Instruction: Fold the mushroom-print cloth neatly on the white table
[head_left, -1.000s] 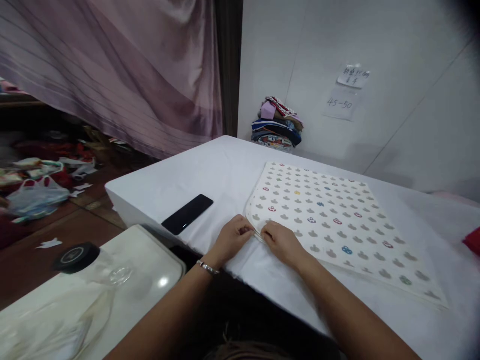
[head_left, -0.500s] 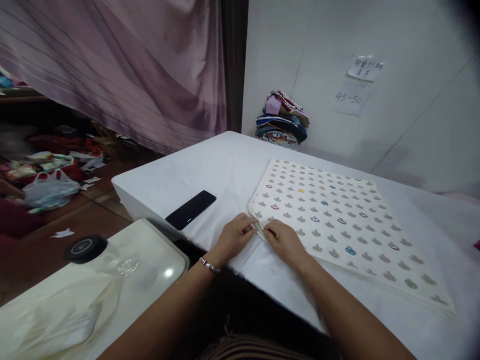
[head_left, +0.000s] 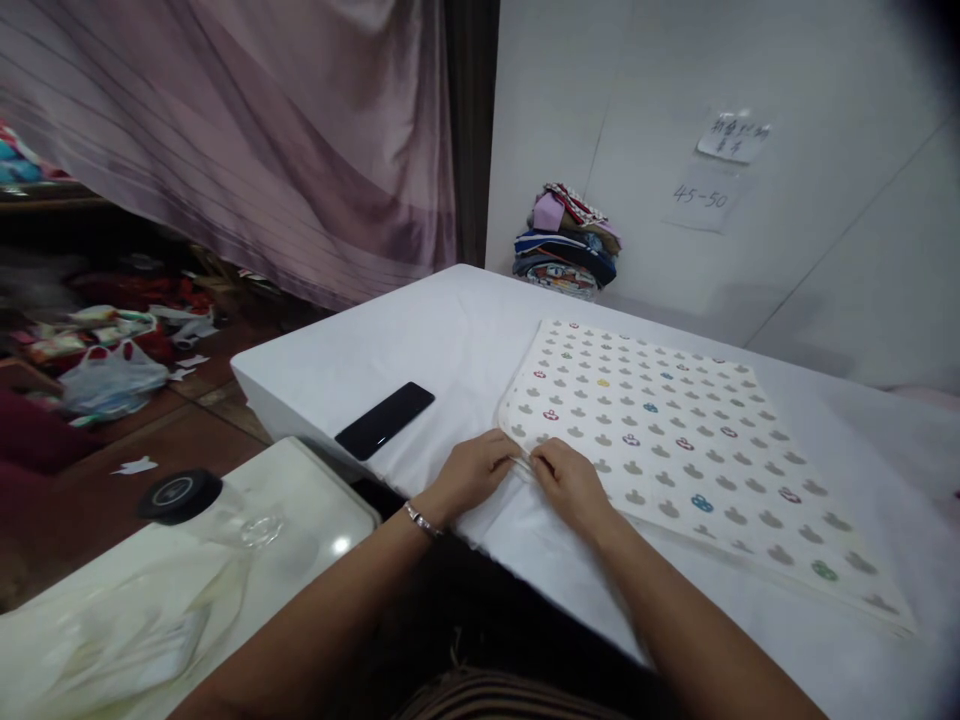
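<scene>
A folded white cloth (head_left: 660,440) printed with grey and coloured shapes lies flat on the white-covered table (head_left: 442,340). My left hand (head_left: 474,470), with a bracelet at its wrist, pinches the cloth's near left corner. Close beside it, my right hand (head_left: 570,482) grips the same edge between thumb and fingers. A short stretch of the hem shows between the two hands; the fingertips partly hide the rest. Left of my left hand lies a black phone (head_left: 385,420) with a dark screen.
On the near left stands a cream-coloured surface (head_left: 315,500) with a round black object (head_left: 180,497) and a clear plastic bag (head_left: 135,640). Folded fabrics (head_left: 564,245) are stacked by the wall. A pink curtain (head_left: 337,150) hangs behind; plastic bags (head_left: 112,378) lie on the floor.
My left fingers have curled in slightly more at the cloth's corner. My right hand stays at the edge, and the view has shifted a little. The cloth lies as before.
</scene>
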